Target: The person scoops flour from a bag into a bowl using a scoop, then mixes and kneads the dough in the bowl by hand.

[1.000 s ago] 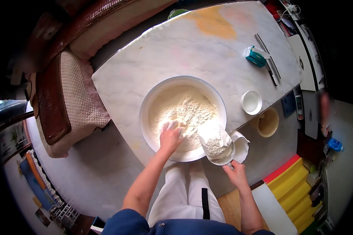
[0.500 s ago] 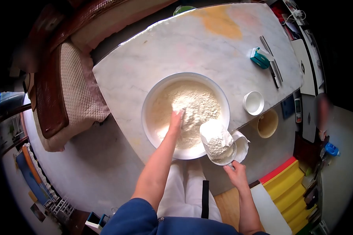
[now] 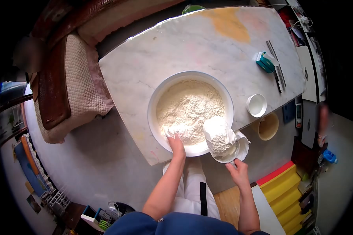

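A wide white basin (image 3: pixel 152 102) of flour (image 3: pixel 192 102) stands at the table's near edge. My left hand (image 3: pixel 175 143) is inside the basin at its near left side, touching the flour. Its fingers are coated white, partly sunk in and loosely apart, with no object seen in them. My right hand (image 3: pixel 239 172) is closed on the handle of a white scoop (image 3: pixel 222 158) heaped with flour, tilted beside the basin's near right rim. Behind the scoop shows a white, curved, thin-walled piece (image 3: pixel 244 148) whose kind I cannot make out.
On the marble-look table (image 3: pixel 133 74) are a small white bowl (image 3: pixel 257 105), a teal tissue pack (image 3: pixel 265 63), a metal rod (image 3: pixel 276 62) and a dark-handled tool (image 3: pixel 278 81). A tan container (image 3: pixel 268 127) stands below the right edge. A padded chair (image 3: pixel 80 78) is at left.
My left hand has drawn back from the middle of the flour to the basin's near left side. My right hand holds the scoop in about the same place. The view has shifted slightly.
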